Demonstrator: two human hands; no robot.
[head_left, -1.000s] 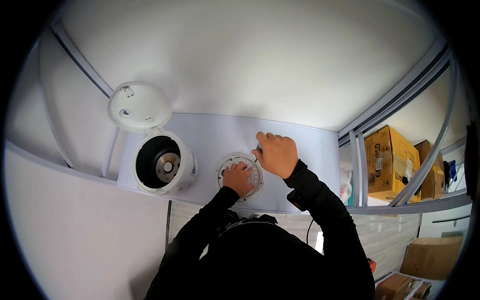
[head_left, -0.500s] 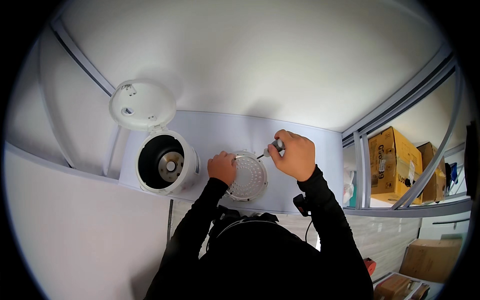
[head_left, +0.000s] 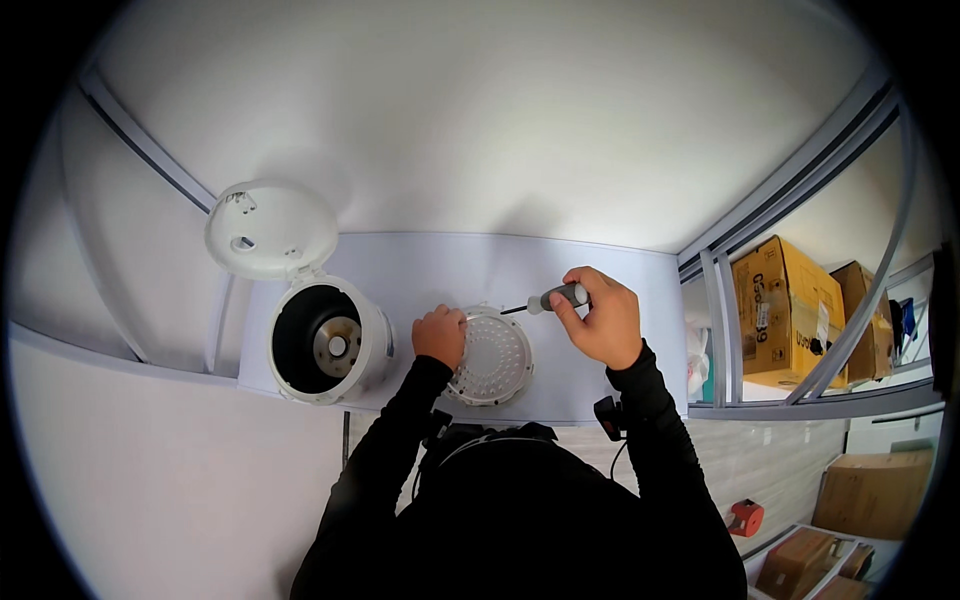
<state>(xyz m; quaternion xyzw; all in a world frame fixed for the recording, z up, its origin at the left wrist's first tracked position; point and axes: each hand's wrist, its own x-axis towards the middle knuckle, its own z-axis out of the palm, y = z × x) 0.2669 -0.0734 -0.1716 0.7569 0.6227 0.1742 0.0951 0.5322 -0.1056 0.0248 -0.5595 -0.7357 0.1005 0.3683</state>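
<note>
White shelf (head_left: 610, 275), right hand (head_left: 598, 318) gripping probable screwdriver (head_left: 552, 298)

The one view came from a fisheye camera worn on the person's head, the left of a side-by-side pair, and it looked steeply down over the dark-sleeved forearms onto the pale work surface (head_left: 620, 280), close enough that the left hand (head_left: 440, 335) and right hand (head_left: 600, 320) sat near mid-picture. It faced the white wall behind the bench, its left matching the person's left, with straight frame rails bending toward the black rim and the shelf of cardboard boxes (head_left: 790, 310) pushed out to the right edge. No second view was on offer, so there was no shared ground to call.
</note>
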